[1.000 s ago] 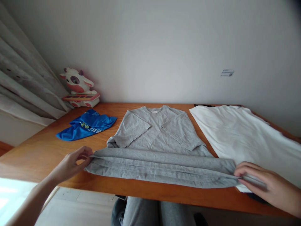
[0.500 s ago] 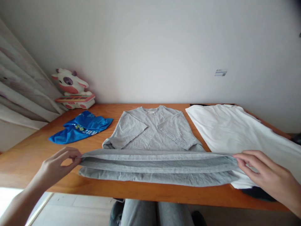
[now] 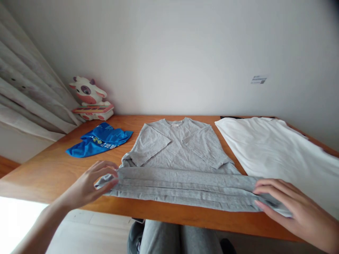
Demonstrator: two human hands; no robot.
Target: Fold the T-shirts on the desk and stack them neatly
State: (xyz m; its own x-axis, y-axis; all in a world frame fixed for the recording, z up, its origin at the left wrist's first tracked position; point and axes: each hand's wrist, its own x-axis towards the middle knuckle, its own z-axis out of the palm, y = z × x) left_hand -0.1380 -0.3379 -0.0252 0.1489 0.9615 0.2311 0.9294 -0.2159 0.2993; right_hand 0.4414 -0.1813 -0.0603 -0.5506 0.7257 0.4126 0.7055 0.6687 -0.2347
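Nearest, my knees in grey trousers (image 3: pixel 180 240) show under the table edge (image 3: pixel 185 215).

Left hand (image 3: pixel 90 183) at 9 o'clock: fingers loosely curled, tips resting on the left end of the folded hem band of the grey T-shirt (image 3: pixel 180 158); whether it pinches cloth I cannot tell.

Right hand (image 3: pixel 288 208) at 3 o'clock: flat, fingers spread, pressing the band's right end down; it grips nothing.

The band's long axis runs 9 to 3 between both hands, each equally near its own end. The shirt body stretches away toward 12, sleeves folded in, collar farthest.

A white garment (image 3: pixel 278 151) lies just beside it at 2. Blue cloth (image 3: pixel 100 143) at 10; cow toy (image 3: pixel 91 98) beyond, by the curtain (image 3: pixel 29 98).
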